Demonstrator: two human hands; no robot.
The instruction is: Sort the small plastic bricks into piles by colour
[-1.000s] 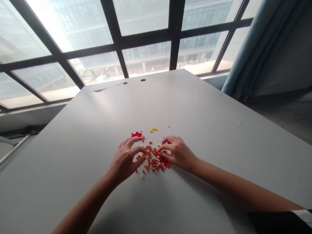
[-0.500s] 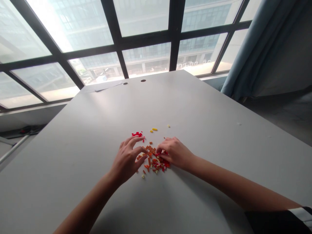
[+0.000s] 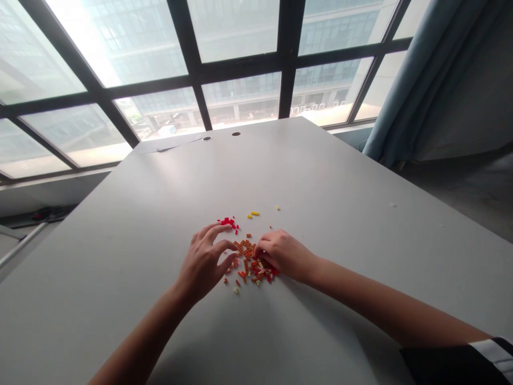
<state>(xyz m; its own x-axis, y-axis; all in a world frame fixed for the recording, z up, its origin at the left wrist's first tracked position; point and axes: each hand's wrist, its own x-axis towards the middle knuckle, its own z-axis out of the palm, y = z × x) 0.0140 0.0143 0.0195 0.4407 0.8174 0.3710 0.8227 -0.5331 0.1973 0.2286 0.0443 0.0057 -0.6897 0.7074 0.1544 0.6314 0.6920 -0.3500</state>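
A small heap of tiny orange, red and cream bricks (image 3: 248, 264) lies on the grey table (image 3: 320, 176) between my hands. My left hand (image 3: 204, 262) rests at the heap's left edge, fingers spread and curved, its fingertips touching the table beside the bricks. My right hand (image 3: 282, 254) sits on the heap's right side with fingers curled in a pinch over the bricks; what it pinches is too small to make out. A little cluster of red bricks (image 3: 228, 221) lies just beyond my left fingertips. Two yellow bricks (image 3: 253, 214) and a single pale one (image 3: 277, 208) lie farther back.
Two round cable holes (image 3: 220, 136) mark the table's far edge. Behind it runs a large window with dark frames (image 3: 286, 59). A blue-grey curtain (image 3: 433, 75) hangs at the right. The table's left edge drops off toward a floor ledge (image 3: 24, 240).
My right hand has curled tighter, from loosely spread fingers into a pinch over the heap, and shifted slightly left. My left hand has barely moved.
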